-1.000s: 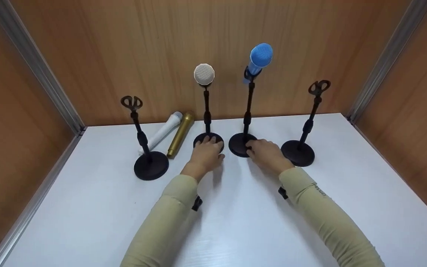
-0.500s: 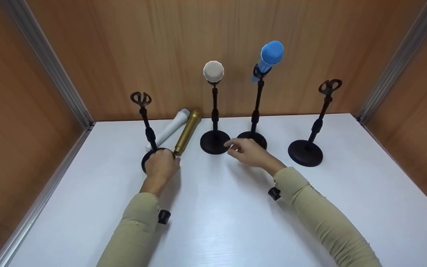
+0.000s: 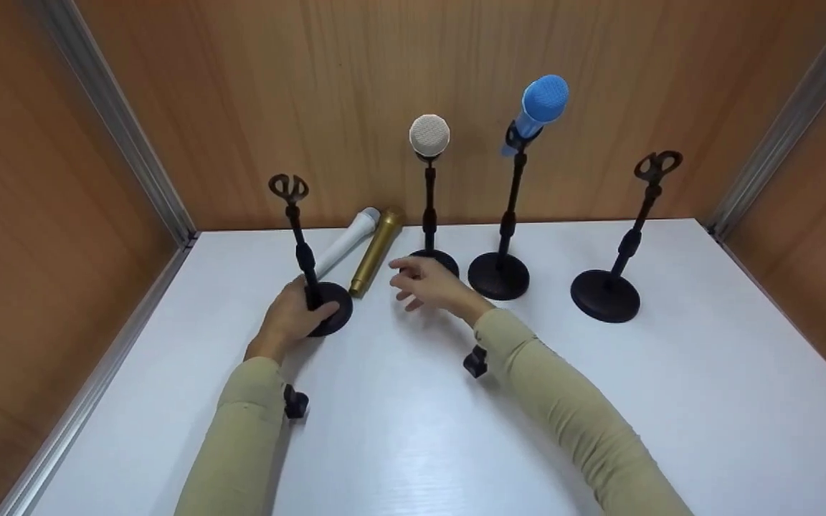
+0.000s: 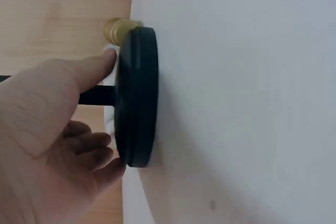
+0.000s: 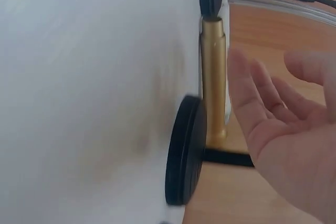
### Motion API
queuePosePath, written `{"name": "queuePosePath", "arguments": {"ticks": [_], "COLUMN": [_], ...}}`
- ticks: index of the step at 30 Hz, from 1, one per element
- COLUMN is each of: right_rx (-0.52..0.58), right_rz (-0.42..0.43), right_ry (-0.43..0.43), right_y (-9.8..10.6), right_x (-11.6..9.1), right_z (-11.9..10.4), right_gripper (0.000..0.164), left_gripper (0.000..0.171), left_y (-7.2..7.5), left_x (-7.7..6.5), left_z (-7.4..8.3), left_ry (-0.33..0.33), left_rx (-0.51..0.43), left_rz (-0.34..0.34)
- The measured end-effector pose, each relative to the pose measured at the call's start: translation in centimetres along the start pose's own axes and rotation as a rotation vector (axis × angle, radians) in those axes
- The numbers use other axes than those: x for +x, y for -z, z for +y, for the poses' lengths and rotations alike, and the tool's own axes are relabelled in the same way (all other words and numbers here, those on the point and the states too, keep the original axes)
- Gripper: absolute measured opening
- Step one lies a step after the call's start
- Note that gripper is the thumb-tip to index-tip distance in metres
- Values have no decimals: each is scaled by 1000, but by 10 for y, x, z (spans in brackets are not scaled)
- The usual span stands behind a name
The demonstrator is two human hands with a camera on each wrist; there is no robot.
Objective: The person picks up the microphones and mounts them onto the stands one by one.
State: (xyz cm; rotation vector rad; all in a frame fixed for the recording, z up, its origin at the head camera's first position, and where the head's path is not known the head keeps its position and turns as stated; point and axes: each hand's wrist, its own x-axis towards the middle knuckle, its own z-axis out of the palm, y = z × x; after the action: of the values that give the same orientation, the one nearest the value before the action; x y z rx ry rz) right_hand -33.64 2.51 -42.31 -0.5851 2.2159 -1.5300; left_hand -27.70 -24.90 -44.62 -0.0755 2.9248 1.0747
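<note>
My left hand (image 3: 290,315) holds the round base of the leftmost black microphone stand (image 3: 303,254), which stands upright with an unfilled clip on top. In the left wrist view, the thumb and fingers lie around that base (image 4: 137,98). My right hand (image 3: 433,283), fingers spread and loosely bent, hovers in front of the second stand's base and holds nothing. A gold microphone (image 3: 376,254) lies between the hands, beside a white microphone (image 3: 348,242) partly behind the left stand. In the right wrist view, the gold microphone (image 5: 213,72) appears beyond my right fingers, apart from them.
Another stand carries a microphone with a pale head (image 3: 429,136). To its right, a blue microphone (image 3: 543,100) sits in a stand's clip. The far-right stand (image 3: 628,244) has a bare clip. Wooden panels (image 3: 355,93) enclose the white table (image 3: 399,430) at the back and sides.
My left hand has left the pale-headed microphone's stand and taken hold of the leftmost stand's base. My right hand has moved left, away from the blue microphone's stand. The head view has shifted slightly left.
</note>
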Motion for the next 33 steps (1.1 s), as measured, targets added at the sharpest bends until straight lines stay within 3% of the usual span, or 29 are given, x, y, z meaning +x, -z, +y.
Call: {"name": "queuePosePath", "arguments": {"ticks": [5,10,13,21,27,33], "right_rx": [4,-19,-36,-77,-142,-282], "right_rz": [106,260,307,381,389,452], "right_ry": [-35,-99,-155,-224,-311,-355], "right_y": [-20,-35,-41,-53,-66,-67], "right_x": [33,63,74,82,81,82], "right_z": [-5,-6,-4,-5,-11,-15], "right_gripper": [47,52,61,71,85,93], "left_gripper": [93,91,91,93,91,90], "left_y": [-1,-1,-1,-1,0,0], "left_x": [0,0,1,-1,-3,1], "left_z": [0,-2,-3,-2,-6,-2], "left_ry": [43,28,29,46,76,27], "left_rx": [42,98,104,95,101,102], "left_rz": [-119,-145,-149,-156,-168,-154]}}
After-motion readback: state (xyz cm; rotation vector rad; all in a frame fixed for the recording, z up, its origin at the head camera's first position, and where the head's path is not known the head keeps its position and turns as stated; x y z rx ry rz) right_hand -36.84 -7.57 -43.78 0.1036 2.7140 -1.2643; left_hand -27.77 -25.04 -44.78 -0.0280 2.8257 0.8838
